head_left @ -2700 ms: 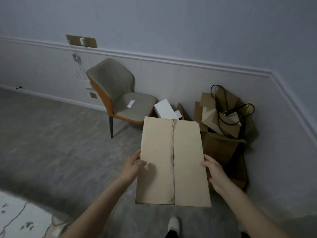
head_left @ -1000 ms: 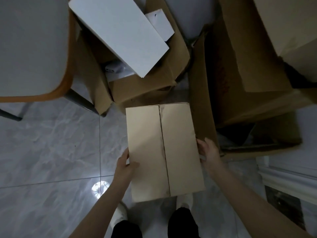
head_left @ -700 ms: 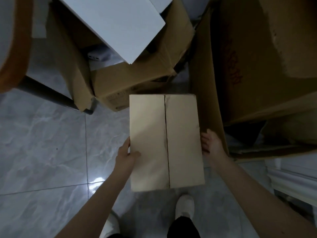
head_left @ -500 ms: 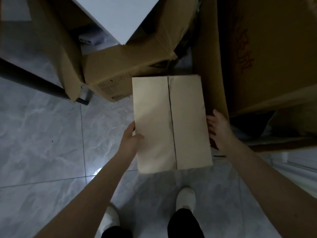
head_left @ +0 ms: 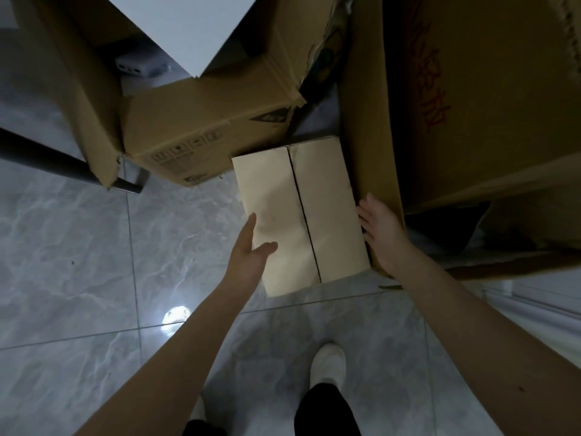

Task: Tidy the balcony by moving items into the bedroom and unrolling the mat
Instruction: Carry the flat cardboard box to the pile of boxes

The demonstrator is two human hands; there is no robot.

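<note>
A plain closed cardboard box with a seam down its top sits low on the tiled floor, wedged between two bigger cartons. My left hand is at its left edge with fingers straight and the thumb spread over the top. At the box's right side, my right hand has its fingers stretched out, squeezed between the box and the tall carton wall. Neither hand grips the box.
An open printed carton holding a white flat box and a small white device stands just beyond. A tall carton with red writing walls off the right. A dark chair leg crosses at left. My white shoe is on the grey tiles.
The box went down from waist height to the floor between the cartons. Both hands have loosened from gripping its sides to straight fingers beside it.
</note>
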